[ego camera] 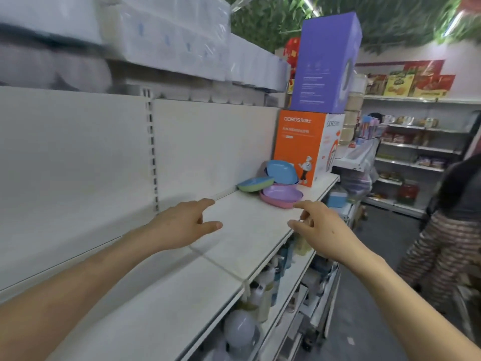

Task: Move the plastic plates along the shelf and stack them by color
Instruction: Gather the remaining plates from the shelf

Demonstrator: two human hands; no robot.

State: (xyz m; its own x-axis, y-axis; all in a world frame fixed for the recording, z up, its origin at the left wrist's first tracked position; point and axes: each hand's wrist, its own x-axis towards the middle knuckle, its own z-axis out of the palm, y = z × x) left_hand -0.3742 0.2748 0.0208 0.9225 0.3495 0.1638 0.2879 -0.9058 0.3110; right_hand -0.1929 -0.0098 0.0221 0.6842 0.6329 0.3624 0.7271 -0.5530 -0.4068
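White shelf (247, 230) bears overlapping plates (282, 195), lower ones half hidden.

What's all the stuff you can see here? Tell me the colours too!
Plates: at least five; blue, green, purple, pink; piled at the shelf's far end.
Shelf: one, white, under the hands.
Orange box: one, orange, behind the plates.
Purple box: one, purple, on the orange box.
Wrapped packs: several, white, top shelf.
Bottles: several, pale, shelf below.
Other person: one, striped clothing, right aisle.
Left hand: one, open, over the shelf, empty.
Right hand: one, open, close to the plates, empty.
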